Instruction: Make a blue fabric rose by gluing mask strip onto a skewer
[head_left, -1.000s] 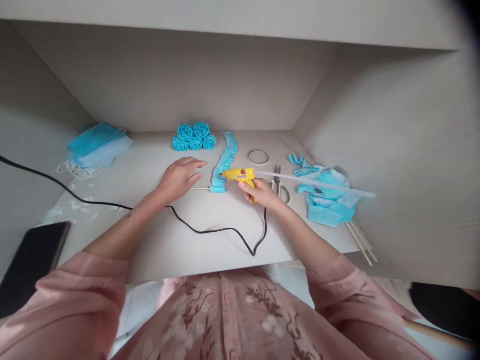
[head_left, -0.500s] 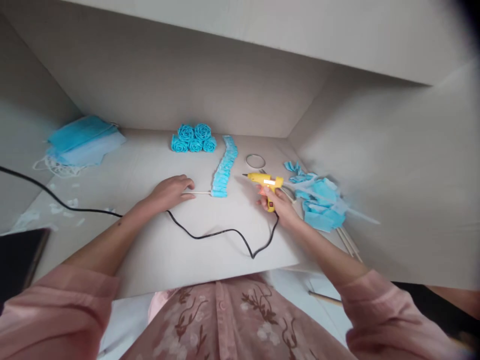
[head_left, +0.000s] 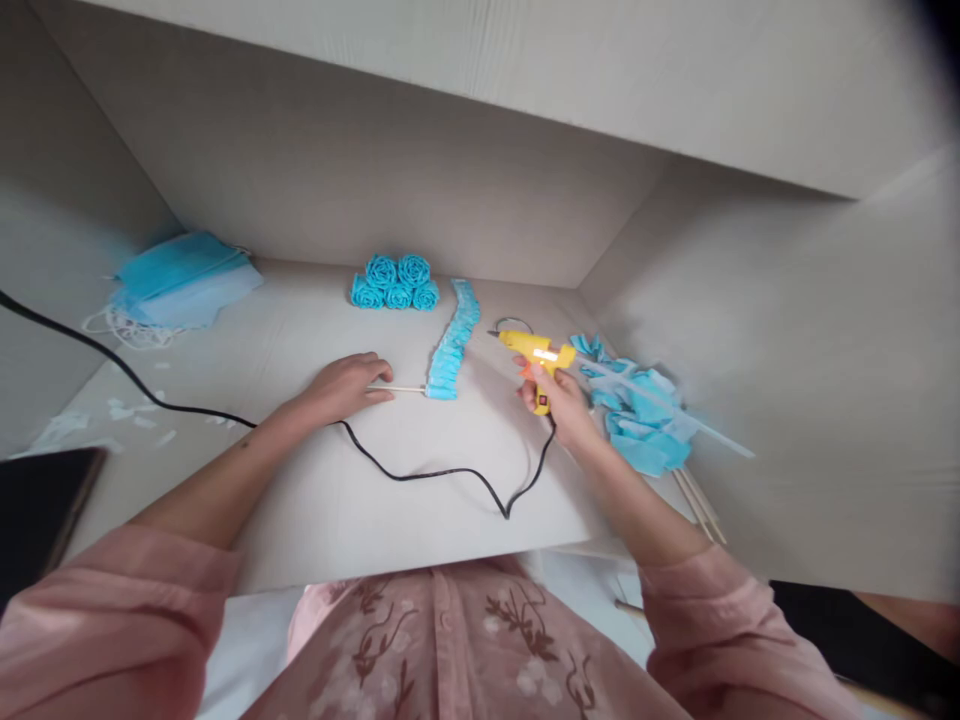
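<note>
Head view: glue gun (head_left: 525, 343) in right hand (head_left: 561, 400), stick (head_left: 409, 389) in left hand (head_left: 346, 387), cord (head_left: 429, 474) between forearms, rosettes (head_left: 397, 297) beyond.

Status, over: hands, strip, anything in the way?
Left hand at stick. Right hand gripping glue gun, nozzle apart from blue strip. Black cord under left forearm.

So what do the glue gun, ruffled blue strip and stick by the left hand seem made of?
Glue gun: likely plastic, smooth opaque yellow. Ruffled strip: probably thin nonwoven fabric, matte, from its soft crinkled folds; paper is possible. Stick: perhaps wood, pale and seemingly unpainted.
</note>
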